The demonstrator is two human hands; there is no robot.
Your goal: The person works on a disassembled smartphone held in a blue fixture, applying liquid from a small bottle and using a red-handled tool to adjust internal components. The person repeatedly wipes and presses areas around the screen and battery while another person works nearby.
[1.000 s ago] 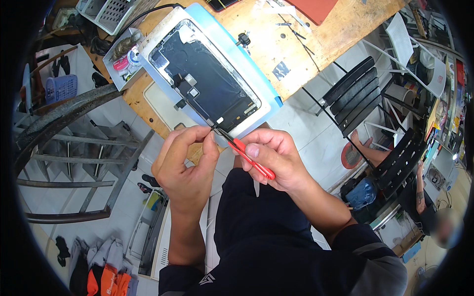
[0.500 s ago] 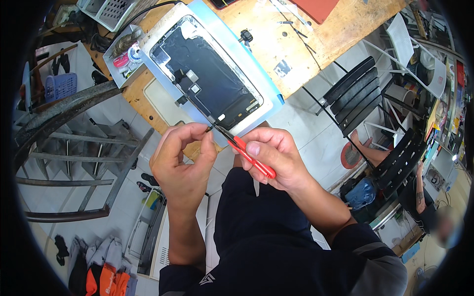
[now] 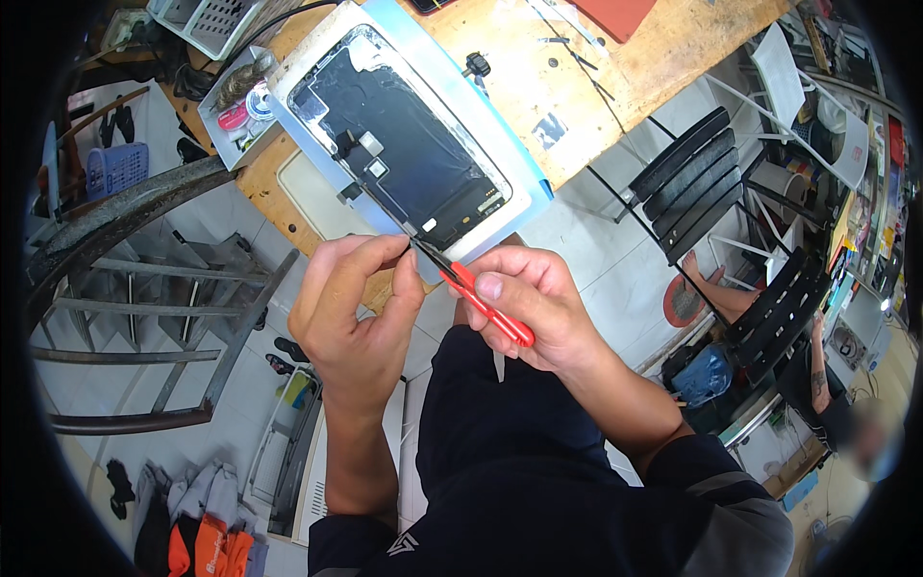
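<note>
My right hand point(image 3: 527, 306) is closed round a pair of small red-handled pliers point(image 3: 492, 306) with dark narrow jaws, pointing up and to the left. The jaw tips meet the fingertips of my left hand point(image 3: 358, 306). Its thumb and forefinger are bent together in a pinch at the tips; anything between them is too small to make out. Just beyond both hands lies a tablet screen panel point(image 3: 385, 144), dark inside a white border, with small light squares and a thin dark strip along its left side. It rests on a light-blue and white bed point(image 3: 524, 163).
The wooden table point(image 3: 663, 58) carries a red mat point(image 3: 615, 14), a black knob point(image 3: 478, 64) and thin dark strips. An open box point(image 3: 238, 125) of small items stands left. A black slatted chair point(image 3: 687, 183) is at right; a seated person's arm point(image 3: 819, 370) shows farther right.
The left fingertips have risen slightly, and the pliers' tips have shifted a little up and left with them. The rest of the scene looks the same.
</note>
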